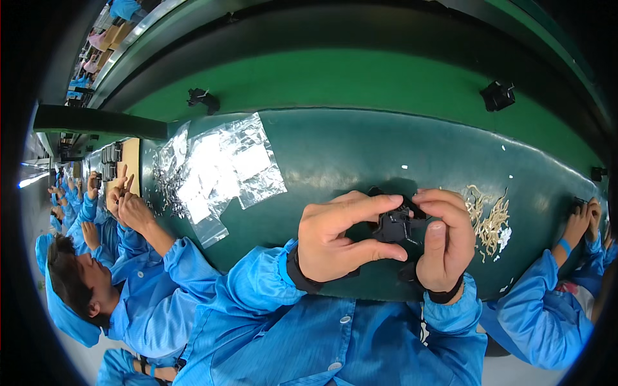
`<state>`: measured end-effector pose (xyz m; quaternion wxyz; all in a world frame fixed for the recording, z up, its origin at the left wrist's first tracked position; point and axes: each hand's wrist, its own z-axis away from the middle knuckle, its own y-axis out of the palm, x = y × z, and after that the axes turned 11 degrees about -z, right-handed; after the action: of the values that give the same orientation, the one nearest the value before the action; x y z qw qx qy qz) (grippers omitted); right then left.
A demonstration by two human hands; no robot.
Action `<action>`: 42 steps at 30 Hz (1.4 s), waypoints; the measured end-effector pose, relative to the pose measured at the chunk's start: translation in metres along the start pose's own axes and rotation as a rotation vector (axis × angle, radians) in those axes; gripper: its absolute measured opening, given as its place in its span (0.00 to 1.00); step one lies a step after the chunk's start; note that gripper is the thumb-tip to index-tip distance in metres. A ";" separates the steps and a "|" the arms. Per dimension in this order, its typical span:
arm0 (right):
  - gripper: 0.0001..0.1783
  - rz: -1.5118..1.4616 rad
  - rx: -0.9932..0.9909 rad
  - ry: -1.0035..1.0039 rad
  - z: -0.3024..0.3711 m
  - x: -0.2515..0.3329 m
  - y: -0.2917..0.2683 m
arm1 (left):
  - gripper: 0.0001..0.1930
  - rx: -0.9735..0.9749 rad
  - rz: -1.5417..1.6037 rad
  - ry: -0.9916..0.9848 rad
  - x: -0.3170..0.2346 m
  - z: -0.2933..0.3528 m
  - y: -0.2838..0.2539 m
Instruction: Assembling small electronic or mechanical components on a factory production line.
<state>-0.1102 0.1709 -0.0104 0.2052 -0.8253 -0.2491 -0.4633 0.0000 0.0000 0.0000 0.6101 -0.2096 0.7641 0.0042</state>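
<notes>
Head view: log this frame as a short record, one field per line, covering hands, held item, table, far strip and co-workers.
Held item: black plastic part
Left hand: left hand pinches it between thumb and fingers
Right hand: right hand curled at its right side; contact unclear
Table: green table; clear plastic bags at left, cream-coloured strips at right
Far strip: green strip bearing spaced black parts
Co-workers: blue-smocked people on both sides

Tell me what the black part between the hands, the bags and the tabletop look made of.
Black part: probably molded plastic, dull with crisp edges. Bags: likely thin plastic film, clear, creased, glaring. Tabletop: perhaps rubber or vinyl, green, smooth, with soft glare.
</notes>
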 end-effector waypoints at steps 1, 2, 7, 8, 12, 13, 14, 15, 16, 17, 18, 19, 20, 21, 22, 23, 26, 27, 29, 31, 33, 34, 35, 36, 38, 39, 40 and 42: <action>0.11 -0.004 0.003 0.016 -0.001 -0.002 -0.001 | 0.34 -0.047 -0.020 -0.005 0.000 -0.002 0.003; 0.11 -0.008 0.007 0.032 -0.001 -0.003 -0.002 | 0.32 -0.095 -0.038 -0.010 0.001 -0.004 0.005; 0.15 -0.015 -0.002 0.064 -0.004 -0.005 0.006 | 0.33 -0.106 0.148 0.058 0.007 -0.004 0.003; 0.20 -0.010 -0.035 0.110 -0.004 -0.007 0.009 | 0.31 -0.177 0.377 -0.005 0.010 -0.004 0.008; 0.51 -0.123 0.108 0.363 -0.006 0.002 0.013 | 0.21 -0.207 0.708 -0.235 0.028 -0.014 0.009; 0.47 -0.144 0.108 0.329 -0.003 -0.001 0.018 | 0.19 -0.214 0.811 -0.233 0.038 -0.014 0.013; 0.45 -0.016 0.154 0.326 -0.001 -0.007 0.016 | 0.19 -0.179 0.852 -0.251 0.043 -0.014 0.013; 0.44 0.106 0.196 0.324 0.000 -0.014 0.017 | 0.18 -0.144 0.886 -0.275 0.048 -0.013 0.009; 0.40 0.124 0.141 0.267 -0.004 -0.017 0.025 | 0.16 -0.143 0.847 -0.261 0.052 -0.014 0.008; 0.40 0.132 0.145 0.241 -0.007 -0.016 0.028 | 0.16 -0.143 0.846 -0.232 0.055 -0.015 0.006; 0.40 0.112 0.114 0.302 -0.012 -0.012 0.032 | 0.16 -0.167 0.794 -0.256 0.056 -0.018 0.005; 0.40 0.090 0.080 0.364 -0.018 -0.007 0.035 | 0.16 -0.188 0.742 -0.280 0.058 -0.022 0.004; 0.36 0.211 0.074 0.340 -0.027 -0.003 0.038 | 0.17 -0.225 0.649 -0.326 0.058 -0.025 0.003; 0.36 0.215 0.058 0.330 -0.037 -0.001 0.042 | 0.17 -0.209 0.646 -0.314 0.063 -0.026 0.000; 0.34 0.395 0.117 0.346 -0.050 0.002 0.044 | 0.18 -0.288 0.657 -0.379 0.068 -0.028 -0.002; 0.32 0.573 0.174 0.366 -0.064 0.004 0.045 | 0.18 -0.365 0.665 -0.446 0.072 -0.030 -0.003; 0.30 0.678 0.130 0.377 -0.097 -0.002 0.046 | 0.20 -0.364 0.623 -0.494 0.074 -0.035 -0.007; 0.30 0.692 0.134 0.349 -0.105 -0.007 0.045 | 0.20 -0.348 0.628 -0.500 0.074 -0.038 -0.008; 0.30 0.675 0.129 0.375 -0.108 -0.007 0.043 | 0.20 -0.340 0.626 -0.498 0.073 -0.042 -0.006; 0.30 0.648 0.150 0.369 -0.105 -0.014 0.049 | 0.20 -0.353 0.626 -0.506 0.074 -0.040 -0.005; 0.30 0.657 0.193 0.394 -0.094 -0.019 0.058 | 0.21 -0.423 0.597 -0.505 0.077 -0.036 -0.007; 0.29 0.662 0.243 0.421 -0.090 -0.016 0.059 | 0.20 -0.449 0.575 -0.490 0.080 -0.036 -0.006; 0.28 0.657 0.284 0.429 -0.084 -0.020 0.058 | 0.20 -0.456 0.580 -0.483 0.082 -0.035 -0.006; 0.28 0.605 0.277 0.432 -0.080 -0.019 0.057 | 0.20 -0.434 0.485 -0.458 0.083 -0.033 -0.006; 0.28 0.550 0.280 0.430 -0.071 -0.022 0.055 | 0.21 -0.386 0.376 -0.422 0.086 -0.030 -0.007; 0.27 0.508 0.255 0.381 -0.066 -0.026 0.051 | 0.21 -0.390 0.377 -0.419 0.094 -0.030 -0.003; 0.27 0.458 0.233 0.330 -0.065 -0.026 0.053 | 0.22 -0.389 0.263 -0.355 0.104 -0.028 0.000; 0.27 0.458 0.225 0.337 -0.061 -0.020 0.052 | 0.25 -0.378 0.090 -0.289 0.100 -0.028 0.003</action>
<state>-0.1284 0.0905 -0.0041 0.4328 -0.7436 -0.0690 -0.5049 -0.0434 -0.0356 -0.0869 0.6622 -0.2829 0.6631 0.2044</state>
